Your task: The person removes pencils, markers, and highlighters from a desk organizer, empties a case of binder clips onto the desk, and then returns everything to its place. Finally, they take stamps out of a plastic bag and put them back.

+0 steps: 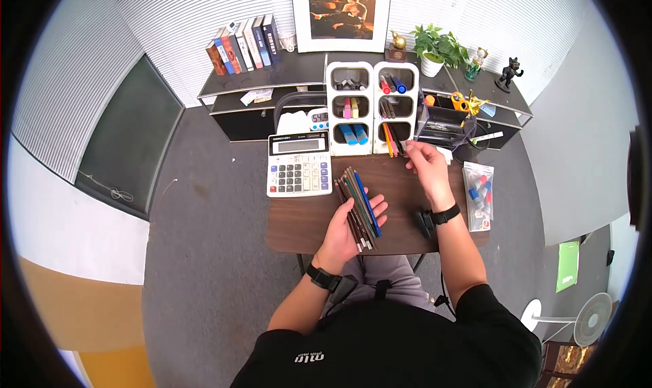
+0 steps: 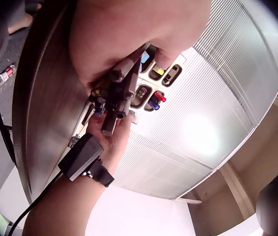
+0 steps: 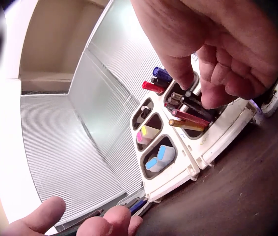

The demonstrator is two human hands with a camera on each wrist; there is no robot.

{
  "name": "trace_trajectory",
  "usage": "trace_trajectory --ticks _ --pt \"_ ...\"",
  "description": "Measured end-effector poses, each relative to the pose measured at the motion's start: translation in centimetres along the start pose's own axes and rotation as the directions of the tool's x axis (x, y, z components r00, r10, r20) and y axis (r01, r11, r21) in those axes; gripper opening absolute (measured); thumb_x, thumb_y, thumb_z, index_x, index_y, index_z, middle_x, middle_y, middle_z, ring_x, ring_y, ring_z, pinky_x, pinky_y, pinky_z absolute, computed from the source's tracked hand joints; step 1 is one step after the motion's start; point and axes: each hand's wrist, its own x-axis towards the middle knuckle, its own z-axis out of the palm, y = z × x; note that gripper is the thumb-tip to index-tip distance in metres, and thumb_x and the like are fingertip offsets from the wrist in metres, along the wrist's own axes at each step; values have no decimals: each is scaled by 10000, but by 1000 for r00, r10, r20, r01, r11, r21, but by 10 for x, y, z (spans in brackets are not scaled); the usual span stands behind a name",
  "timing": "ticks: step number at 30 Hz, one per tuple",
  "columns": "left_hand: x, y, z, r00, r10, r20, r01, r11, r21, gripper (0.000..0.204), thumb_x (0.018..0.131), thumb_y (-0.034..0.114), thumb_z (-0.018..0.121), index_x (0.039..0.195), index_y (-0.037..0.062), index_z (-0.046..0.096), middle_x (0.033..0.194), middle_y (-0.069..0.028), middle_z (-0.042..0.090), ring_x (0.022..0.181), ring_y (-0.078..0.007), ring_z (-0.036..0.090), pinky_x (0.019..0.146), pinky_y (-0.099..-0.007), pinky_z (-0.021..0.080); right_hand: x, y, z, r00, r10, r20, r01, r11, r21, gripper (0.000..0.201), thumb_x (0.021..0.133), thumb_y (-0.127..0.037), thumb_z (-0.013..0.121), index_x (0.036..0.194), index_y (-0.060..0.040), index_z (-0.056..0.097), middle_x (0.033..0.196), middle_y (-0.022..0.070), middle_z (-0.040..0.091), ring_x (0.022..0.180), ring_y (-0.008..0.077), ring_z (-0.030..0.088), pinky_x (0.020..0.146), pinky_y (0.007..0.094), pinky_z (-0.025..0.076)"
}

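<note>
Pencils [image 1: 360, 203], slim, multicoloured, gripped by left hand [image 1: 338, 238], right hand [image 1: 429, 171] with fingers parted, clear plastic bag [image 1: 481, 213] only in head view

We see bundled brown, green, blue pencils [image 1: 364, 208] slanting across left hand [image 1: 339, 237]; yellow, red, black pencils [image 3: 190, 118] in bottom-right compartment [image 1: 405, 130].

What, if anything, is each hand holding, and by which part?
Left hand: bundle of pencils, around mid-length. Right hand: fingertips beside a dark pencil; can't tell if gripped.

The table [image 1: 299, 225] looks wooden, the organizer [image 1: 350, 150] smooth plastic.
</note>
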Motion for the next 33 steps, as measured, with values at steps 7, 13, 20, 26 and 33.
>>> trace_trajectory --ticks 7,13,20,26,33 --pt "-1 -1 1 1000 27 11 -28 999 31 570 1094 394 456 1560 70 400 1566 -259 463 1445 -391 483 1198 -523 409 -77 -13 -9 988 -66 139 65 998 11 159 1005 -123 689 1070 14 737 901 5 729 739 52 611 679 225 501" --pt "0 -2 7 999 54 -2 -54 996 65 559 1100 391 434 1534 39 418 1548 -267 481 1458 -388 465 1210 -532 394 -137 -2 14 923 23 384 39 987 -154 182 936 -99 772 1079 -26 686 818 59 733 749 113 695 707 291 565" --pt "-3 -2 12 996 86 -17 -84 992 95 568 1107 410 417 1532 32 422 1547 -265 485 1457 -392 464 1203 -528 401 -133 8 7 920 -27 391 61 995 -74 200 944 -88 755 1119 -41 673 816 44 712 718 122 675 691 296 557" --pt "-1 -1 10 997 77 -15 -75 993 90 601 1101 452 427 1544 46 420 1570 -250 466 1459 -386 463 1201 -524 398 -138 -10 -20 921 -64 384 53 998 37 294 961 -37 715 1249 -56 663 812 -9 666 723 66 618 684 251 521" --pt "0 -1 9 996 80 -29 -77 991 108 608 1096 453 447 1556 58 412 1578 -249 451 1455 -380 468 1213 -525 383 -97 -14 -42 986 -84 142 53 976 210 286 997 -6 641 1283 9 638 863 19 699 756 61 637 691 228 510"
